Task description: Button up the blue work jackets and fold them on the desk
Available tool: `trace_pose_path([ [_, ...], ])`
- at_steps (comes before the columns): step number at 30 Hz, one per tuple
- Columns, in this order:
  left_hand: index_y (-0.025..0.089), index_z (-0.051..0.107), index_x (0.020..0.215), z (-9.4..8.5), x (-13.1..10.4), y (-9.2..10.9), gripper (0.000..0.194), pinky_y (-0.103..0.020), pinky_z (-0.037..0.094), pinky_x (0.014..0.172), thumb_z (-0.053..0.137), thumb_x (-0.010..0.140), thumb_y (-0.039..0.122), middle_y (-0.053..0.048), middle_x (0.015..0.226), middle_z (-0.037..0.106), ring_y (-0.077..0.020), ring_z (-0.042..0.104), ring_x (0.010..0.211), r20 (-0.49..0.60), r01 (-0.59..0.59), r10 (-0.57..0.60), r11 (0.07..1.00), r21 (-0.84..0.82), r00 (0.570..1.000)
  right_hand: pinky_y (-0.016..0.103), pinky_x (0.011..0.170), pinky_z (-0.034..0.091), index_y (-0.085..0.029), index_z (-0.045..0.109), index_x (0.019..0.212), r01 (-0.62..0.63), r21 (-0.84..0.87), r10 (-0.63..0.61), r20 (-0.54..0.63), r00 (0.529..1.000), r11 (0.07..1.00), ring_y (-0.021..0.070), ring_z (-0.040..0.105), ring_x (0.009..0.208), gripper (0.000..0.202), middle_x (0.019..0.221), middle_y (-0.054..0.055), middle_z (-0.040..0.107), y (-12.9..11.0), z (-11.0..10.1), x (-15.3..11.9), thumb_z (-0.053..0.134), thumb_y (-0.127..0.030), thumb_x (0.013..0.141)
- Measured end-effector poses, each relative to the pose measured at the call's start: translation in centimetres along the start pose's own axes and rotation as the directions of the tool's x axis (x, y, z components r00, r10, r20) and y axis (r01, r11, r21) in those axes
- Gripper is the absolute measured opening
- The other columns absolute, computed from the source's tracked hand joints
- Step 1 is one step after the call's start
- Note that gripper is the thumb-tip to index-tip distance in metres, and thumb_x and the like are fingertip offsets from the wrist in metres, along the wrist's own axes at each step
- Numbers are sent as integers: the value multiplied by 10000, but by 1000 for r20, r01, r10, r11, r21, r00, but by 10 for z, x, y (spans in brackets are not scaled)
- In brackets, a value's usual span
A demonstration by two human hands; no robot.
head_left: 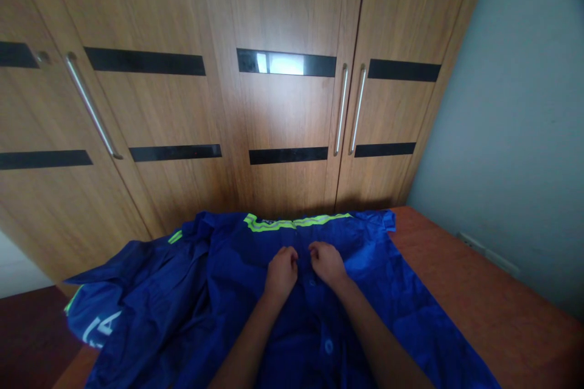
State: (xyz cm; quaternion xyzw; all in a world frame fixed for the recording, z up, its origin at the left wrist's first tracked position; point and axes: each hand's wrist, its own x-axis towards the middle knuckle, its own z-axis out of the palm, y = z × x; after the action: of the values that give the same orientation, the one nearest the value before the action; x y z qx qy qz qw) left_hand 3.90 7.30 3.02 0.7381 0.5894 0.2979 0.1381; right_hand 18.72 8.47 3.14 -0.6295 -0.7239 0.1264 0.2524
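A blue work jacket (387, 304) with yellow-green reflective strips lies spread out in front of me, its buttoned front edge running down the middle. My left hand (282, 268) is closed on the jacket's front, just left of the opening. On the other side of the opening, my right hand (327, 262) is closed at the fabric, with curled fingers. A small gap separates the two hands. Below them a round button (328, 346) shows on the front edge. Both sets of fingertips are partly hidden, so the exact pinch is hard to see.
Under the jacket is a reddish-orange surface (438, 249). Behind it stands a wooden wardrobe (283, 109) with metal handles and dark strips. A pale wall (511, 134) is on the right. White lettering (103, 328) shows on cloth at the left.
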Motion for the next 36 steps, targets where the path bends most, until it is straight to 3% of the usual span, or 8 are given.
trace_pose_path([
  [7,175,621,832,2,2,-2,174,-257,400,751,512,791,45,-43,839,589,-171,570,812,73,27,-31,998,48,997,299,774,451,-237,666,994,23,-66,-20,44,999,998,220,621,925,234,987,60,656,-15,-3,-14,551,-343,821],
  [14,190,590,752,1,3,-6,174,-239,369,667,578,713,21,-16,766,589,-161,562,739,115,40,-45,998,38,992,363,746,465,-172,666,999,63,-206,-36,129,991,976,302,587,975,295,1045,141,621,-36,-9,-25,570,-270,737],
  [23,207,558,750,2,-4,-8,144,-228,337,613,562,756,63,13,689,616,-145,584,671,65,54,-50,996,-64,997,337,698,456,-169,660,944,-51,-261,70,66,995,964,275,637,892,216,933,137,679,-38,-3,-24,530,-186,773],
  [25,206,563,745,1,-4,-9,125,-227,338,611,564,767,82,13,678,619,-144,589,665,46,62,-58,994,-92,997,322,686,447,-200,665,906,-84,-196,95,46,994,977,255,647,859,190,907,108,693,-31,-1,-23,532,-181,772],
  [28,207,572,742,0,-5,-9,94,-226,345,610,573,778,120,16,664,627,-142,594,650,22,73,-71,986,-149,997,314,706,431,-228,682,802,-143,67,141,31,989,987,236,645,842,141,865,73,703,-18,4,-21,559,-177,754],
  [32,203,574,732,-2,-3,-9,72,-224,380,603,559,792,165,11,655,644,-144,610,636,13,82,-82,962,-261,997,282,710,432,-231,703,738,-180,370,171,59,984,911,196,647,771,145,765,32,711,-1,10,-12,585,-152,709],
  [36,199,562,736,0,-1,-8,68,-220,416,578,539,799,211,9,637,649,-144,618,606,0,85,-92,920,-383,996,254,675,457,-186,725,820,-181,595,171,72,983,783,175,644,741,181,794,40,724,11,5,-3,573,-231,731],
])
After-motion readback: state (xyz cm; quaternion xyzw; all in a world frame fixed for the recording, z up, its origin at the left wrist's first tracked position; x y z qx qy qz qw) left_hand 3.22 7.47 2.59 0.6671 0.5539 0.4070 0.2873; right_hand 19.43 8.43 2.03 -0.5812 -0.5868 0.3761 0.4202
